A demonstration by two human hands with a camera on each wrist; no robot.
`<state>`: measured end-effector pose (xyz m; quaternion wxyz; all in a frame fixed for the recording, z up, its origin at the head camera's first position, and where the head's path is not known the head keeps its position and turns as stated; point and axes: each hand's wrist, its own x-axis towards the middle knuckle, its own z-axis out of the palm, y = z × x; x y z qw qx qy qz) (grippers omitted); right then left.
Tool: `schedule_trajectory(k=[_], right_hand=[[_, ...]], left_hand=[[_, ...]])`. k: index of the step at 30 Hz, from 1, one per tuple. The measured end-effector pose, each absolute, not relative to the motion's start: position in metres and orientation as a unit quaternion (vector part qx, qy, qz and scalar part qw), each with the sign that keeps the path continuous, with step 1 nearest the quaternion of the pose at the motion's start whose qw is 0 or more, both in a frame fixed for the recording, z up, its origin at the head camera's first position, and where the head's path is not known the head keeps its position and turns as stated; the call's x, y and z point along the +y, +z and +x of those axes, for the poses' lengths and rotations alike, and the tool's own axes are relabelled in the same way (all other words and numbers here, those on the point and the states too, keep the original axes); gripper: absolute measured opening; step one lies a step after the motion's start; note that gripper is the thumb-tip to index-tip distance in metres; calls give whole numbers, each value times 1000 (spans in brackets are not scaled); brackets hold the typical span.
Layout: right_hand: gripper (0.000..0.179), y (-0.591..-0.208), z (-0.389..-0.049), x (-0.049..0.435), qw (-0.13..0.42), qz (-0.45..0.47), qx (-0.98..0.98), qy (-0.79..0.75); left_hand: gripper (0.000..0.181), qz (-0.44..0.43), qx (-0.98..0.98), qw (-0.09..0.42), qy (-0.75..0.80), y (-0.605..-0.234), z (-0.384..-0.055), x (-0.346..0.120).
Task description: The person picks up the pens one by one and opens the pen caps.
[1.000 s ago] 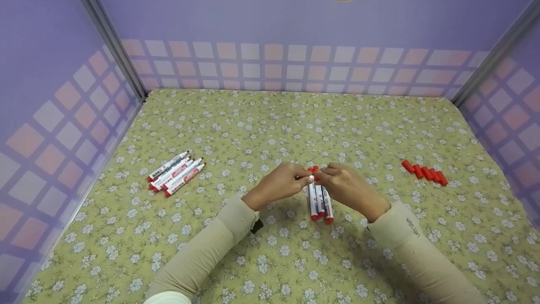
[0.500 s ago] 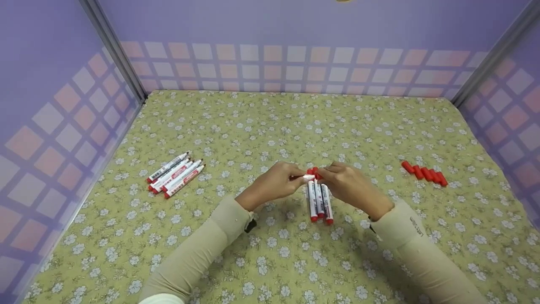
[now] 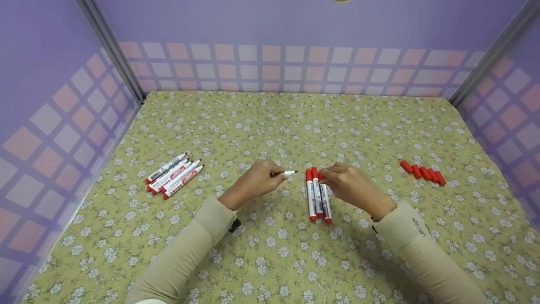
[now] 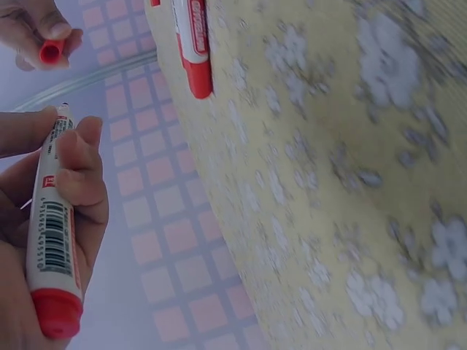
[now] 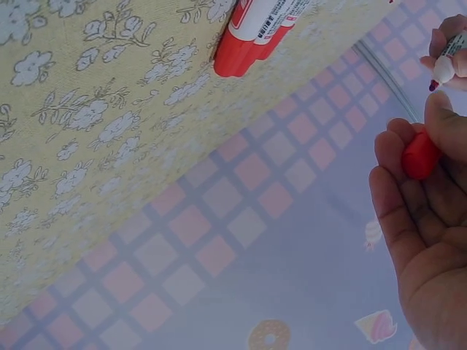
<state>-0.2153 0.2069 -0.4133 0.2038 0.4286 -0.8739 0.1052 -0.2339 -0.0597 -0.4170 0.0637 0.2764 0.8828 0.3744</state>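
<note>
My left hand (image 3: 256,182) grips an uncapped white marker (image 4: 52,211), its dark tip bare and pointing toward the right hand. The marker has a red end plug and a printed barcode. A red cap (image 5: 420,156) is pinched between thumb and fingers of my right hand (image 3: 349,185); its hollow end faces the left wrist camera. Between the hands, capped red-and-white markers (image 3: 311,195) lie side by side on the cloth, the right hand just above the rightmost one. The tip and the cap are apart.
Several uncapped markers (image 3: 174,175) lie bunched at the left. A slanting row of loose red caps (image 3: 423,172) rests at the right. Flowered cloth (image 3: 261,126) covers the table, with purple checked walls (image 3: 291,67) at the back and sides.
The left hand has drawn away to the left with the marker, baring its tip. The right hand has stayed nearly in place and keeps the red cap.
</note>
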Motion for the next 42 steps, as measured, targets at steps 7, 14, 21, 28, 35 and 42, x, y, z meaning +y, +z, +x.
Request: schedule_trajectory(k=[7,14,21,28,35,42], right_hand=[[16,-415,-216,210,203,426,-876,99],[17,-416,-216,211,200,426,-876,102],[20,-418,-216,214,198,426,-877,100],[23,-420,-215,216,192,427,-878,100],[23,-419,-214,217,186,430,-878,95],[21,-420,-214,217,184,432,-877,102]], left_hand=[[25,241,891,63,379,-422,-239,-83],[27,193,906,72,370,-430,-242,-103],[31,139,907,81,388,-435,-240,-126],[36,116,916,69,378,-440,-242,-150],[40,99,930,59,350,-444,-243,-169],[40,81,933,46,349,-447,-244,-183]])
